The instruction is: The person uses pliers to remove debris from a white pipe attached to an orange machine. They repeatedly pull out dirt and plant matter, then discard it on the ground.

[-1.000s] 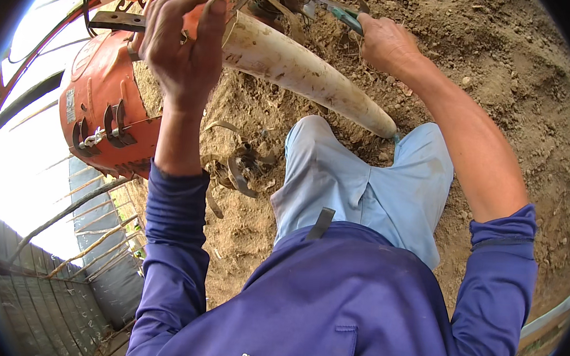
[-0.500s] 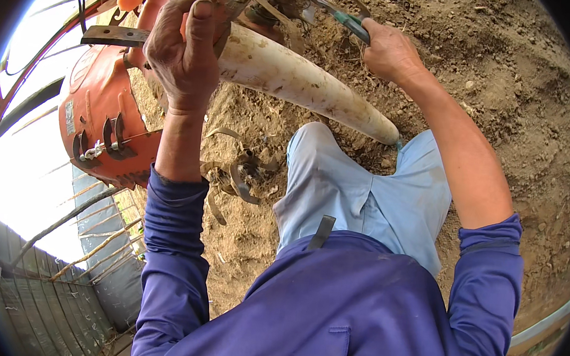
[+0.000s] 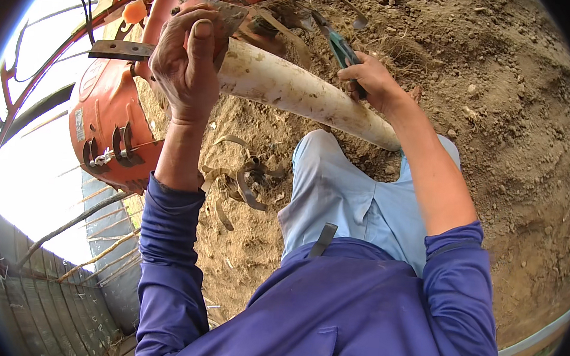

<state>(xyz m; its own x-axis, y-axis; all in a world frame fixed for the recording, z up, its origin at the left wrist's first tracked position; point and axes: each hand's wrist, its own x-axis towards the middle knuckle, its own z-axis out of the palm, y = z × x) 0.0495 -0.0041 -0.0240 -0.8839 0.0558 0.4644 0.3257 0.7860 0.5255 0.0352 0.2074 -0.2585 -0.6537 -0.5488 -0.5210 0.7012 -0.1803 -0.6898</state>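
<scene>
My left hand is curled closed at the orange machine, around a flat dark metal bar whose end with two holes sticks out to the left. A worn metal plate shows just right of its fingers; what lies inside the palm is hidden. My right hand grips pliers with green handles, their jaws pointing up and left toward the machine. Below both hands, a dirty white pipe slants from the machine down to my knees.
The orange machine housing with dark latches stands at left. Curved metal strips lie on the soil between it and my legs. An orange knob sits at upper left. Loose soil spreads to the right; a dark plank wall stands lower left.
My right hand has moved left and slightly down with the pliers, now over the white pipe. My left hand keeps its hold at the machine; the view has shifted slightly.
</scene>
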